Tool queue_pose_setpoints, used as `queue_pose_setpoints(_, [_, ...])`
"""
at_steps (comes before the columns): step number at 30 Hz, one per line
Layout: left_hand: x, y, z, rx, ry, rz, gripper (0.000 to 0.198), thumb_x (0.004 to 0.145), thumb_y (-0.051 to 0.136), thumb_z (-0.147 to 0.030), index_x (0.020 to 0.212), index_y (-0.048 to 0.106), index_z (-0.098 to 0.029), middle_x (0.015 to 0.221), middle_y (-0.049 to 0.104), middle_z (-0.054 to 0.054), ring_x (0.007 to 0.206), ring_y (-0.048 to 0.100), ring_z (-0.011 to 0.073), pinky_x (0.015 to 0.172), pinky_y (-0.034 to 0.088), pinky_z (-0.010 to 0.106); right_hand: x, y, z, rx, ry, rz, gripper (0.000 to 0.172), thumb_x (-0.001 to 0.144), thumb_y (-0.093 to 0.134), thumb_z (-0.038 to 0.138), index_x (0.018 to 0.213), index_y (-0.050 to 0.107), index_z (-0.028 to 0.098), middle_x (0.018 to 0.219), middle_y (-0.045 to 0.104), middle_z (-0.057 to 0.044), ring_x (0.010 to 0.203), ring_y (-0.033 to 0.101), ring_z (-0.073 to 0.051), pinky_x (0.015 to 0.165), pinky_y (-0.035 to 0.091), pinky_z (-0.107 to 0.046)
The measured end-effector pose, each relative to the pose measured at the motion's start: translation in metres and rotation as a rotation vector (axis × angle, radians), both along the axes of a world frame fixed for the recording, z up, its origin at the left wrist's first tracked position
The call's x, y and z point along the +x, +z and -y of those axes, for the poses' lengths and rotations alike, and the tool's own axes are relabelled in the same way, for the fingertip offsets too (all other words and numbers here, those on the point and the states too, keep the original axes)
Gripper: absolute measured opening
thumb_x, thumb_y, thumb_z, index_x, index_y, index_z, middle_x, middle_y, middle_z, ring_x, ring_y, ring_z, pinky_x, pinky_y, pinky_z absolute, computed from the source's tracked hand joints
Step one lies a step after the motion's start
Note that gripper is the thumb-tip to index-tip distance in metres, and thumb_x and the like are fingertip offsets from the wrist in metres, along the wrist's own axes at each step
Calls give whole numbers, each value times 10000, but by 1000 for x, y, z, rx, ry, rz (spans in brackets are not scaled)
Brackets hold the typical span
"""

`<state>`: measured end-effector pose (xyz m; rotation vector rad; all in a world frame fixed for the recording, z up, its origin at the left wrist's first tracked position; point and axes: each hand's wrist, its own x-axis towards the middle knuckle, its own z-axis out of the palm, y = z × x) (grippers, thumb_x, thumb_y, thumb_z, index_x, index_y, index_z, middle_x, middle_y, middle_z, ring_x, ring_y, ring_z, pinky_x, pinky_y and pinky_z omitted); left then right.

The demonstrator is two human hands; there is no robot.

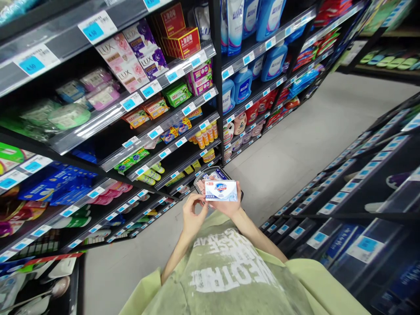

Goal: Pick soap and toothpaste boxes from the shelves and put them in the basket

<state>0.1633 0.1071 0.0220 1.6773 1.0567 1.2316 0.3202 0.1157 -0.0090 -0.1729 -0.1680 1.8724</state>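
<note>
A white and blue box of soap (pixel 221 191) with a shield logo is held in front of my body, its printed face turned up toward me. My left hand (pixel 193 212) pinches the box at its lower left corner, thumb and finger curled into a ring. Behind and beneath the box, my right hand (pixel 229 207) grips it; most of its fingers are hidden by the box. Just past my hands a dark shopping basket (pixel 201 174) shows partly, with some packages in it.
To the left, a shelf unit carries pink and purple soap boxes (pixel 126 61), wrapped bars (pixel 177 93) and price tags (pixel 131 102). Blue detergent bottles (pixel 243 85) stand farther along. Another dark rack (pixel 331 192) borders the right side of the aisle floor (pixel 295 140).
</note>
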Motion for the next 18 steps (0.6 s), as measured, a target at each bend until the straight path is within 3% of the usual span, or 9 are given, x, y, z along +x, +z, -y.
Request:
queue_pose_setpoints(10, [-3, 2, 2, -39, -9, -30, 170, 876, 701, -221, 1043, 686, -192, 882, 660, 42, 805, 613, 165, 756, 519, 297, -2, -3, 1, -2, -2, -17, 792, 737, 546, 807, 1301, 597, 254, 1266, 679, -100, 1103, 627, -308, 908, 486, -452])
queue_pose_setpoints(18, [-3, 1, 3, -43, -13, -30, 169, 883, 694, -232, 1046, 680, -192, 891, 653, 44, 818, 614, 173, 765, 522, 307, -1, 2, 1, -22, 2, 1, 788, 759, 516, 807, 1314, 588, 252, 1229, 691, -100, 1039, 641, -303, 861, 497, -449])
